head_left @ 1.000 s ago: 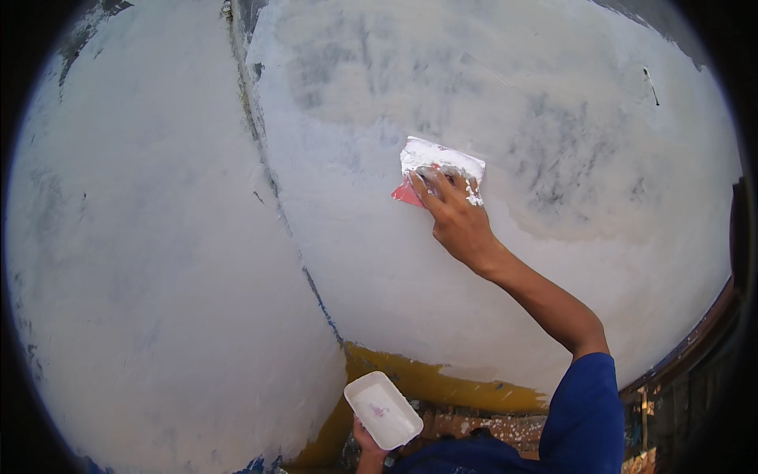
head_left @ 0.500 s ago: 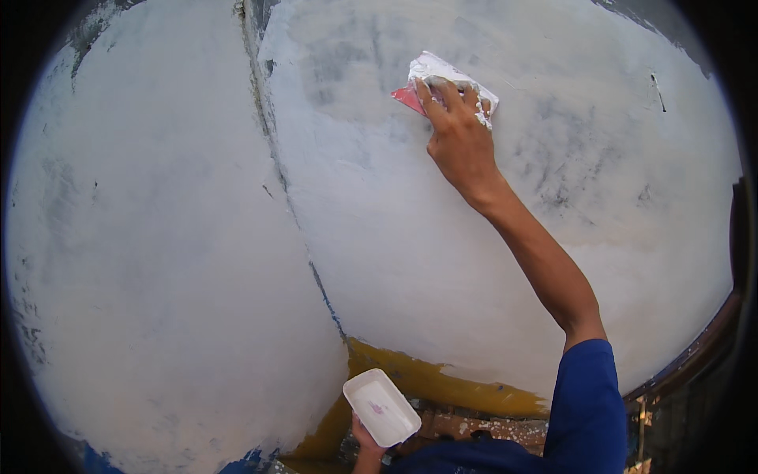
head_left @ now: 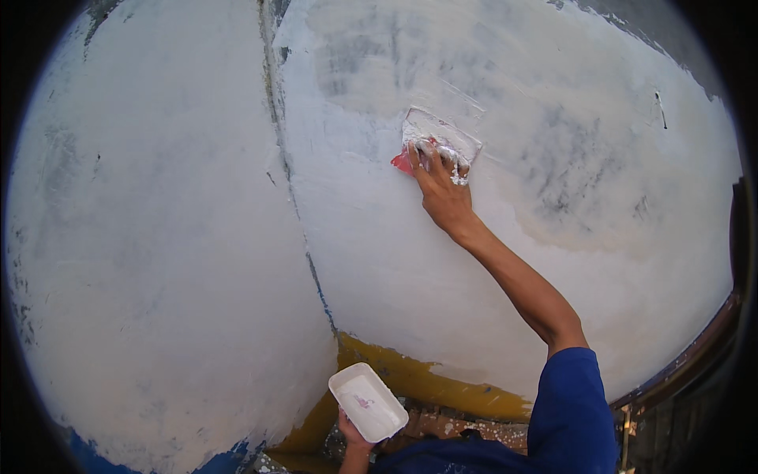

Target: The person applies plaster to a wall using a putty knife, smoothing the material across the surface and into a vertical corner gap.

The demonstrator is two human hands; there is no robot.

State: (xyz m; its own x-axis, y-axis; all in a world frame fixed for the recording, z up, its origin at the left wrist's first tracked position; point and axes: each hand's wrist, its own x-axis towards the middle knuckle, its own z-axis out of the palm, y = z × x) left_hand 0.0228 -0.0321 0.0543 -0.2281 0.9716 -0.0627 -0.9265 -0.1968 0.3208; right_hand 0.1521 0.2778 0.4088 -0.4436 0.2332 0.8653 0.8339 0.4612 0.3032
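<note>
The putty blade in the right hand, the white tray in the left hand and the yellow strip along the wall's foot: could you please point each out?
putty blade (head_left: 442,134): head view, on its putty-smeared flat face.
white tray (head_left: 365,400): head view, on its inner floor.
yellow strip (head_left: 442,387): head view, on its unpainted middle.

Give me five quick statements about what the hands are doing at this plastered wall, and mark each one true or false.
1. The right hand presses a flat, putty-smeared scraper blade with a red part against the white plastered wall. True.
2. The left hand holds a white rectangular plastic tray. True.
3. The tray is heaped with red paint. False: it looks white inside, with only a small pinkish mark.
4. A yellow painted strip shows along the foot of the wall. True.
5. The person's right arm is bare to the shoulder. False: a blue sleeve covers the upper arm.
</note>
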